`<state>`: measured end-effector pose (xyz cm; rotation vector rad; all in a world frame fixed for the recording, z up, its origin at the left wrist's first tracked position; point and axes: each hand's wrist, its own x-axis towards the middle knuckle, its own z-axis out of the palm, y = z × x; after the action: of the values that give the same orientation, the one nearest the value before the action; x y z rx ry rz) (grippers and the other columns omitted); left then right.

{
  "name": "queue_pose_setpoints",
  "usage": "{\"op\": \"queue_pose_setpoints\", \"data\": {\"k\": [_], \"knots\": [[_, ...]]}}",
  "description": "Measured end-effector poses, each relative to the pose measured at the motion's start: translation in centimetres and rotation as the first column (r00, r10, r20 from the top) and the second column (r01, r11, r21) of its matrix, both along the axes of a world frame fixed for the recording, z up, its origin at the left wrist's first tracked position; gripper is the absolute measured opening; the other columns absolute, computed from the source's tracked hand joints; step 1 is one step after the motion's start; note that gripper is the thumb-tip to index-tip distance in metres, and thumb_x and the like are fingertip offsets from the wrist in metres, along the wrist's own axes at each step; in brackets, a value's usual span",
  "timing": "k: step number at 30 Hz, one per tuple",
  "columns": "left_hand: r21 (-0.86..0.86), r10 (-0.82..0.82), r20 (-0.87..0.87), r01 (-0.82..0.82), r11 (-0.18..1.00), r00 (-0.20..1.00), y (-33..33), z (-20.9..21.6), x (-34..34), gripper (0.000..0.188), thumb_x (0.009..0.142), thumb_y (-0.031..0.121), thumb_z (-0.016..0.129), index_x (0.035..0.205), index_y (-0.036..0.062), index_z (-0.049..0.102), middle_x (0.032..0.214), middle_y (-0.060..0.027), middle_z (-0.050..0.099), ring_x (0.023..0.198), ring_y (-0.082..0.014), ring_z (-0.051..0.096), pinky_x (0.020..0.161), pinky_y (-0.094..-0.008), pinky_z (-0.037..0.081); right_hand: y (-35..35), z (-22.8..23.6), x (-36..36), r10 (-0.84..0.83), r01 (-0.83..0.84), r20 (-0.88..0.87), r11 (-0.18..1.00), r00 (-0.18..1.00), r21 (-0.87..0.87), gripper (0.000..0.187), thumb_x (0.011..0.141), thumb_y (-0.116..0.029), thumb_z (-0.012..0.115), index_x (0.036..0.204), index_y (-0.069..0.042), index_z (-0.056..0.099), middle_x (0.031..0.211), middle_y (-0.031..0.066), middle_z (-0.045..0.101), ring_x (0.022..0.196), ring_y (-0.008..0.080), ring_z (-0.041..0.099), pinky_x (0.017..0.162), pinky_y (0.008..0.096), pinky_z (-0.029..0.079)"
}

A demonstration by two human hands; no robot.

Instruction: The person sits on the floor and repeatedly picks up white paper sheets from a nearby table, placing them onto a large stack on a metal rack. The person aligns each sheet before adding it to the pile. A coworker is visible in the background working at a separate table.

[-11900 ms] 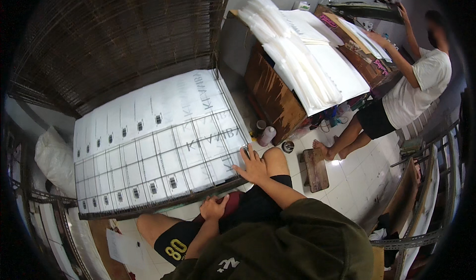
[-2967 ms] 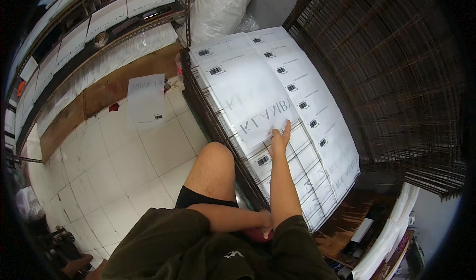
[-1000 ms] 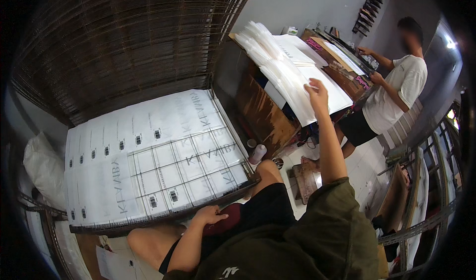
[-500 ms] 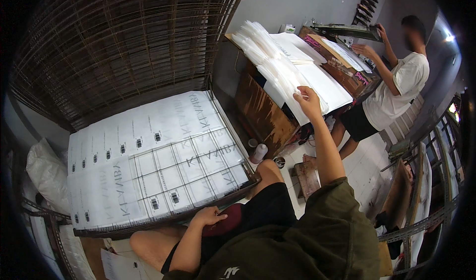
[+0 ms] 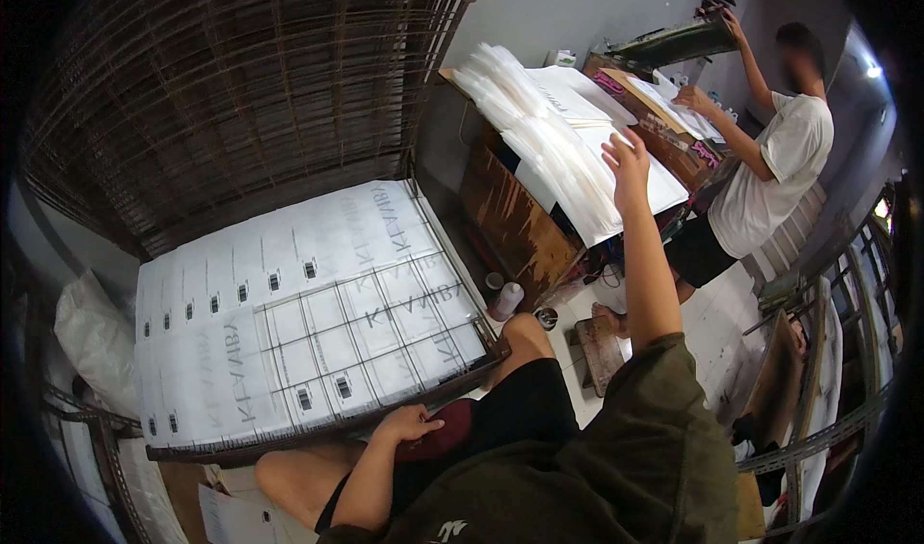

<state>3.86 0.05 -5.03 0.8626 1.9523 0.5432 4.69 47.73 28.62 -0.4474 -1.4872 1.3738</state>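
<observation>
White, thin sheets [image 5: 549, 144] lie in a wavy pile on a wooden counter [image 5: 520, 221], w/ flat white sheets [image 5: 664, 180] beside them. Our R hand [image 5: 628, 167] is up at these stacks, fingers spread & part bent; can't tell if the tips pinch a sheet. Our L hand [image 5: 409, 424] rests on a dark red item [image 5: 452, 427] on our lap, fingers loosely curled; grip unclear. L of the counter, printed sheets [image 5: 217, 274] lie on a wire rack [image 5: 322, 327]: a row across the back, some at front L, bare wire over lower sheets elsewhere. More wire racks [image 5: 260, 91] tilt up behind. Nr our R knee we've a bottle [image 5: 508, 300] & a wooden stool [image 5: 601, 353]. Co-worker [image 5: 794, 168], far R, holds up a dark frame [image 5: 679, 45] w/ 1 hand.
</observation>
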Motion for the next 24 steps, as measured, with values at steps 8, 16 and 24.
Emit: {"op": "queue_pose_setpoints", "data": {"k": [8,16,24], "knots": [[-0.008,-0.03,-0.007,0.03,1.0,1.0,1.0,-0.7,-0.2,0.065,0.076,0.065,0.061,0.098,0.0034,0.061,0.084,-0.0151,0.067,0.083,-0.0273,0.065,0.074,-0.0356,0.049,11.6,1.0,-3.2,-0.26,0.135,-0.228,0.881,0.938,-0.453,0.115,0.066,-0.019,0.084,0.143,-0.011,-0.001,0.147,0.0215,0.016,0.134,0.0387,0.026,0.098,0.0464,0.044],[-0.015,-0.036,-0.016,0.036,0.999,0.999,0.3,-1.9,-1.0,0.07,0.074,0.068,0.059,0.101,0.0036,0.063,0.099,-0.0191,0.065,0.096,-0.0321,0.062,0.082,-0.0387,0.047,13.0,-0.5,-9.2,-0.24,0.089,-0.221,0.843,0.945,-0.531,0.075,0.074,-0.029,0.077,0.133,-0.007,0.037,0.138,0.0186,0.038,0.128,0.0336,0.036,0.097,0.0515,0.038],[-0.022,-0.037,-0.047,0.036,0.999,0.998,0.0,-2.3,0.3,0.069,0.075,0.064,0.058,0.099,0.0001,0.066,0.103,-0.0196,0.065,0.099,-0.0341,0.061,0.083,-0.0429,0.047,13.2,2.4,-15.2,-0.303,0.304,-0.263,0.952,0.916,-0.037,0.021,0.079,-0.004,0.062,0.09,0.009,0.05,0.092,0.0177,0.062,0.081,0.0245,0.064,0.064,0.037,0.058]]}}
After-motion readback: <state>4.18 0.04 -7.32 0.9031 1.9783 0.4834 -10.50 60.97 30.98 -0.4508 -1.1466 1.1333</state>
